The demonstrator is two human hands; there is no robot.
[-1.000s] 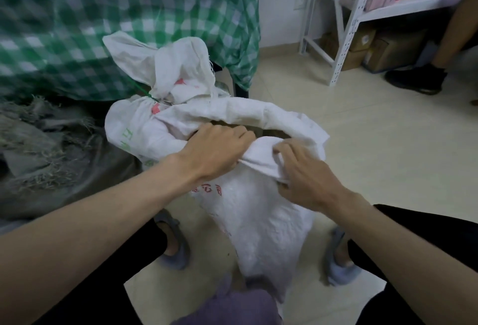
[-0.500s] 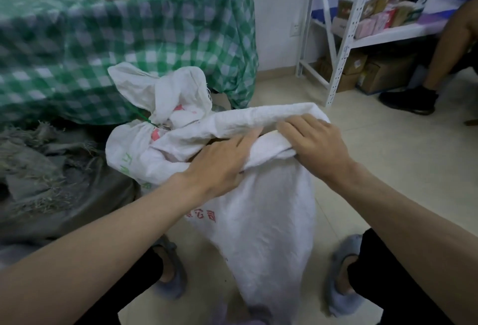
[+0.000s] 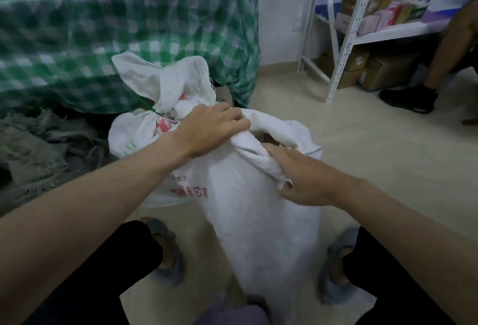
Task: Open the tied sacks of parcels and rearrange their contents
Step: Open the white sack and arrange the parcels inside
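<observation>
A white woven sack (image 3: 258,221) with red print stands on the floor between my feet, its mouth rolled open. My left hand (image 3: 209,129) grips the rolled rim at its far left side. My right hand (image 3: 302,177) pinches a bunched fold of the rim at the near right. Something brown shows dimly inside the mouth. Behind it stands a second white sack (image 3: 144,123), its neck tied with a green cord (image 3: 148,106).
A table under a green checked cloth (image 3: 116,35) stands behind the sacks. Grey frayed sacking (image 3: 33,154) lies at the left. A white metal shelf (image 3: 346,35) with boxes stands at the right, another person's leg and black shoe (image 3: 408,99) beside it.
My left hand has moved up and right along the rim. My right hand has dropped from the top of the rim to its near side, bunching the fabric. The view has tilted.
</observation>
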